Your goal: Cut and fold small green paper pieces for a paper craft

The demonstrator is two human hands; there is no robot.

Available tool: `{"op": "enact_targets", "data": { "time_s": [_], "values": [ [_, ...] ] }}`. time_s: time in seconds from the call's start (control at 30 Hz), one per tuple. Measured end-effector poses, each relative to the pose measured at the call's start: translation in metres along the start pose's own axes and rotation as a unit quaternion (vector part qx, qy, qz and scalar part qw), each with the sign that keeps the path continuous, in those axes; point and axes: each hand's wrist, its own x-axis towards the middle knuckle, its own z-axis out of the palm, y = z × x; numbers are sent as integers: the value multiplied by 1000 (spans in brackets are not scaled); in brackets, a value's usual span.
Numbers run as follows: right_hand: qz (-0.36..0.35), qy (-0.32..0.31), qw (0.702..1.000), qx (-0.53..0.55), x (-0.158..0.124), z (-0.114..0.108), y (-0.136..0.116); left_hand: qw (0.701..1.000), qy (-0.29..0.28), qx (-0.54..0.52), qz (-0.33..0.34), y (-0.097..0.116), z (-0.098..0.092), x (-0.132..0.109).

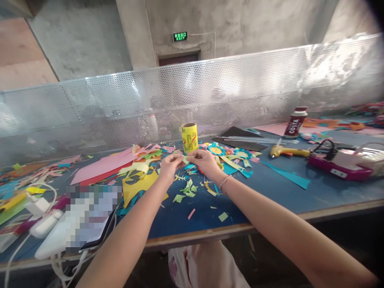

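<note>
My left hand point(171, 165) and my right hand point(205, 162) meet over the middle of the table, their fingertips pinched on a small piece of light green paper point(185, 159) between them. Just behind them stands a yellow roll of tape point(189, 139), upright, its lower part close to my fingers. Below my hands lie several light green paper scraps point(189, 190). Blue paper flowers with yellow centres point(216, 149) rest to the right of my right hand. Cut yellow paper point(139, 185) lies left of my left wrist.
A yellow glue gun point(288, 152), a purple power strip point(340, 168) and a Costa bottle point(295, 123) stand at the right. Pink paper sheets point(102, 166) lie left, behind a phone or tablet point(99, 224) with cables. A perforated metal screen point(120, 108) borders the table's back.
</note>
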Motion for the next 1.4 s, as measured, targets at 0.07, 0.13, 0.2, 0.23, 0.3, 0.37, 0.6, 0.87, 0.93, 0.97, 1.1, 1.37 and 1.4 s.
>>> {"op": "enact_targets", "data": {
  "time_s": [0.07,0.13,0.2,0.23,0.3,0.37,0.6,0.87,0.93,0.97,1.1,1.37,1.4],
  "values": [
    [-5,-1,1000,4,0,0,0,1000,-2,-1,1,0,0,0],
    [-5,-4,1000,2,0,0,0,1000,-4,1,2,0,0,0],
    [-2,-3,1000,-6,1,0,1,1000,-3,5,4,-1,0,0],
    [-1,-2,1000,-10,1,-1,1,1000,-3,7,6,-1,0,0],
    [-4,-4,1000,-15,2,-1,2,1000,-3,11,12,-1,0,0],
    [-10,-14,1000,-12,1,-2,3,1000,-3,15,18,-1,0,0],
    [-7,-37,998,-46,-1,-2,-1,1000,0,13,23,1,3,-1],
    [-6,-5,998,-61,1,-3,-2,1000,-4,11,20,0,2,-1],
    [-8,-4,998,-57,0,-3,-3,1000,-4,9,17,0,1,0],
    [-9,-4,998,-56,0,-4,-3,1000,-2,9,17,0,1,0],
    [-11,-10,998,-60,-1,-5,-5,1000,-4,21,20,1,1,0],
    [-50,-16,993,-106,0,-5,-4,991,-23,118,52,-3,-2,1],
    [-55,-22,992,-115,0,-5,-3,989,-29,135,57,-4,-3,2]
  ]
}}
